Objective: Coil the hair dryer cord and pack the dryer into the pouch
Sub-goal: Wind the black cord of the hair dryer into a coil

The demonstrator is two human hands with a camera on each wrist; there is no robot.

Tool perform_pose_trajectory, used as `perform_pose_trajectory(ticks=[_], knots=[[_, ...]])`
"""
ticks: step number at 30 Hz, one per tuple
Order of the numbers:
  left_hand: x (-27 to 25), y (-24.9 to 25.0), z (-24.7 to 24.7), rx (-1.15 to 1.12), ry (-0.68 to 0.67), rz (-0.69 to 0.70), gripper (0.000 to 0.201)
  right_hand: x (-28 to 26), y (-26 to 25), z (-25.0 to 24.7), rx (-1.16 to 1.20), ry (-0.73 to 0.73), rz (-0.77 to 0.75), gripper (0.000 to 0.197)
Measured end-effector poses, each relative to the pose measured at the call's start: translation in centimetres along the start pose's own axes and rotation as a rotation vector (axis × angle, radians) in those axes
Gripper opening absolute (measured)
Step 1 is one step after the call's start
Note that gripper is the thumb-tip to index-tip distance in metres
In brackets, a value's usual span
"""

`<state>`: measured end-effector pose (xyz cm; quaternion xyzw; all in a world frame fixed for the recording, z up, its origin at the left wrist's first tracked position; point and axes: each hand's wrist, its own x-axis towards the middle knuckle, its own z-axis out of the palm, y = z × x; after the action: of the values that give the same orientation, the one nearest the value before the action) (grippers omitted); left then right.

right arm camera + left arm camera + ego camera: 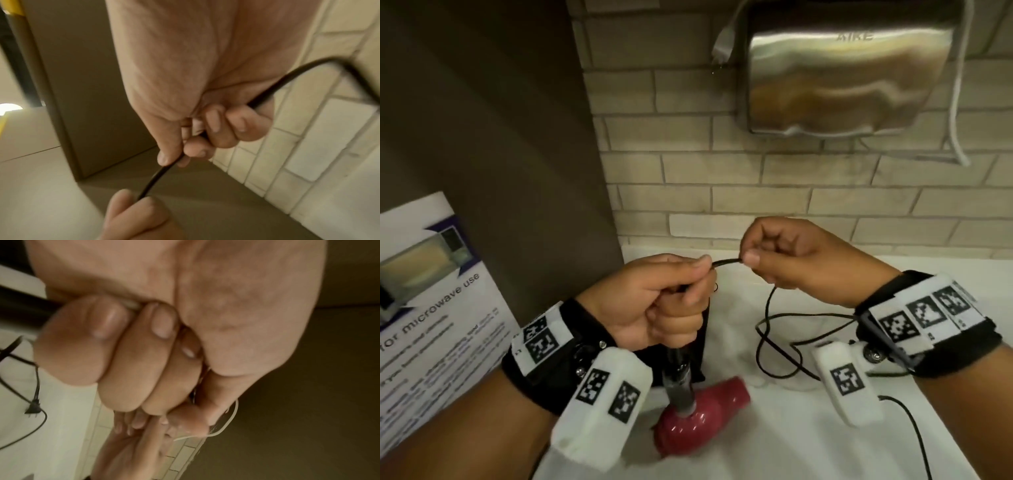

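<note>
In the head view, the left hand (pixel 661 301) at centre grips the black handle of the hair dryer (pixel 698 414), fingers curled round it; the handle's long axis runs nearly vertical, the red body hanging low at lower centre with its barrel pointing toward the right of the frame. The same hand's thumb and forefinger pinch the cord (pixel 726 263), and the right hand (pixel 801 260) pinches it just to the right. Loose cord lies looped on the white counter (pixel 825 428). A black pouch (pixel 697 346) sits behind the handle; its contents cannot be made out.

The left wrist view shows curled fingers (pixel 131 353) and the plug (pixel 33 408) at lower left.

The right wrist view shows the cord (pixel 162 175) running diagonally between both hands.
</note>
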<state>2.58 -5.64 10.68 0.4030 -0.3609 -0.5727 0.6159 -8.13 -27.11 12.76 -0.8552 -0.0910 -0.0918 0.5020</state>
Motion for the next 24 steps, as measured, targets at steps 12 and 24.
perform_pose_trajectory(ticks=[12, 24], knots=[[0.4, 0.8, -0.6, -0.361, 0.042, 0.438, 0.048, -2.7, 3.1, 4.9, -0.665, 0.007, -0.098, 0.025], [2.4, -1.4, 2.2, 0.424, 0.444, 0.287, 0.052, -0.7, -7.1, 2.4, -0.848, -0.016, -0.281, 0.016]])
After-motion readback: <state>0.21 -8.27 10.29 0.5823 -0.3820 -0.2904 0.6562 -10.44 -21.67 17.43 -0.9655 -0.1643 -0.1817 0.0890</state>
